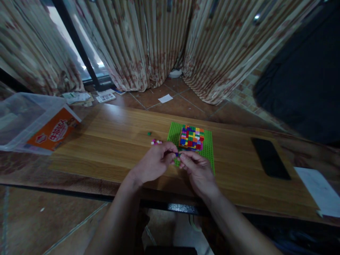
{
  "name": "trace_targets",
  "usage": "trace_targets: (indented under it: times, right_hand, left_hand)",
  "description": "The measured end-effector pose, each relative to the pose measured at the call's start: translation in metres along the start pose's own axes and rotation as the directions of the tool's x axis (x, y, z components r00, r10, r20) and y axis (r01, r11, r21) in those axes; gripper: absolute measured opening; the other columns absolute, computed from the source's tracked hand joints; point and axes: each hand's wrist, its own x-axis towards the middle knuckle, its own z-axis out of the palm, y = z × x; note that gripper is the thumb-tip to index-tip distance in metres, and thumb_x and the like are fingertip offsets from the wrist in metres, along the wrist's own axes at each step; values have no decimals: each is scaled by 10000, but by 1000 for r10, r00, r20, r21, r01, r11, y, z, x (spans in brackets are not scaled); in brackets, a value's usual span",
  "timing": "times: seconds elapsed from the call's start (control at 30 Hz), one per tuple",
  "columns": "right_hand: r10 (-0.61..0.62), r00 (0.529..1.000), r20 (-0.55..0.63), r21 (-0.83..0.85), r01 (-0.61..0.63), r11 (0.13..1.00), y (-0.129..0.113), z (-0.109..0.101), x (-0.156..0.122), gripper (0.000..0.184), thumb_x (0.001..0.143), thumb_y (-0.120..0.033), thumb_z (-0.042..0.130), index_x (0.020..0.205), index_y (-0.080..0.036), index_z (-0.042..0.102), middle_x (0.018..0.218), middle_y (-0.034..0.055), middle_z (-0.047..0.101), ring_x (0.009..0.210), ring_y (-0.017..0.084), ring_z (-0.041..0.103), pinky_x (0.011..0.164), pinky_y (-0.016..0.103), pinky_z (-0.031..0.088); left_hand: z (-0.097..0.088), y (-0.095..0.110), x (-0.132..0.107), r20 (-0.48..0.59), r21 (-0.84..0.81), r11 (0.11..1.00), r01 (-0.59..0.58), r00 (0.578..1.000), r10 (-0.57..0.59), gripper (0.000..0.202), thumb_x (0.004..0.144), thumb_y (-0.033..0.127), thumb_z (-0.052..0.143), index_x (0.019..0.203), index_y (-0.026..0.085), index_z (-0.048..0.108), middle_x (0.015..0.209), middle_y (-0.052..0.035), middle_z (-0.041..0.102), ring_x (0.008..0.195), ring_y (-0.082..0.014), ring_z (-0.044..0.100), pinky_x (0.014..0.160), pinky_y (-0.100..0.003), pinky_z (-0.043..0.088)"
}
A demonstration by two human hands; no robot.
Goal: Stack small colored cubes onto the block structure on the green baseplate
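My left hand (155, 161) pinches a small dark purple-blue toy brick (176, 154) between thumb and fingertips. Meeting it at the fingertips, my right hand (198, 171) is pinched on a small piece that looks dark green (180, 155); whether the two pieces are joined I cannot tell. Both hands are over the near edge of a green studded baseplate (209, 148). Just beyond them, a blocky build of many-coloured bricks (191, 136) stands on the plate. A few pink and white bricks (156, 142) lie left of the plate, with a green brick (149, 133) behind them.
The wooden table (119, 141) bears a clear plastic bin (26, 109) with an orange label at the left. A black phone-like slab (270, 158) and white paper (318, 189) lie at the right. Curtains (148, 42) hang beyond the table, and papers (106, 96) rest on the floor.
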Motion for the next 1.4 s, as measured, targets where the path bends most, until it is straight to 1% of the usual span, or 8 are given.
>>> trace_targets:
  times: [0.1, 0.2, 0.33, 0.43, 0.73, 0.87, 1.03, 1.4]
  right_hand:
    - [24, 1000, 3, -50, -24, 998, 5, -2, -1, 204, 727, -390, 790, 813, -207, 763, 678, 6, 716, 538, 125, 579, 554, 271, 490]
    - [-108, 993, 57, -325, 120, 938, 11, -1, -5, 105, 777, -309, 738, 824, -216, 754, 715, 7, 716, 609, 149, 621, 587, 276, 500]
    - [-263, 909, 325, -612, 414, 674, 24, 5, -13, 161, 854, -162, 605, 886, -232, 746, 824, 36, 721, 738, 178, 668, 684, 300, 527]
    - [-296, 865, 406, -688, 502, 525, 33, 12, -14, 207, 866, -124, 581, 935, -238, 739, 872, 55, 737, 826, 212, 692, 750, 333, 545]
    - [-453, 856, 250, -634, 498, 591, 11, 9, -14, 130, 948, -209, 583, 923, -243, 706, 863, 26, 733, 799, 173, 693, 751, 291, 549]
    - [-495, 806, 324, -598, 580, 553, 0, 5, -13, 212, 965, -191, 559, 1109, -262, 698, 1009, 49, 741, 936, 188, 704, 838, 324, 574]
    - [-526, 775, 349, -591, 618, 519, -3, -1, -10, 194, 950, -160, 583, 1052, -241, 727, 977, 55, 739, 897, 177, 707, 820, 297, 578]
    - [-504, 807, 309, -642, 568, 515, -11, -20, -5, 113, 941, -183, 604, 962, -222, 708, 886, 24, 753, 794, 156, 716, 747, 266, 555]
  left_hand:
    - [-7, -7, 0, -40, -52, 998, 34, 999, -36, 103, 888, 228, 517, 868, 174, 602, 763, 1, 612, 708, -136, 613, 676, -264, 509]
    - [-17, -16, -3, -111, -131, 987, 90, 988, -105, 93, 879, 258, 533, 903, 179, 577, 784, 2, 620, 700, -138, 642, 657, -264, 528]
    - [-21, -19, -6, -104, -137, 983, 118, 986, -133, 106, 863, 272, 562, 905, 179, 590, 804, -9, 652, 733, -150, 676, 669, -263, 543]
    - [-19, -17, -6, -74, -117, 986, 122, 989, -132, 83, 852, 251, 568, 871, 176, 599, 765, -1, 649, 701, -138, 658, 658, -252, 532]
    - [-22, -20, -5, -105, -112, 989, 92, 989, -104, 85, 847, 244, 582, 861, 167, 616, 758, -1, 639, 691, -139, 636, 655, -260, 523]
    - [-17, -17, -5, -3, -92, 993, 71, 997, -71, 115, 874, 244, 578, 821, 155, 630, 754, -6, 633, 707, -131, 624, 672, -255, 518]
    - [-9, -10, -2, 84, -171, 981, 94, 993, -80, 141, 900, 257, 584, 841, 140, 638, 734, -10, 654, 684, -114, 628, 663, -241, 510]
    - [7, -5, 8, 43, -238, 963, 127, 992, -120, 194, 919, 298, 561, 859, 135, 646, 732, -9, 656, 674, -112, 635, 669, -241, 511]
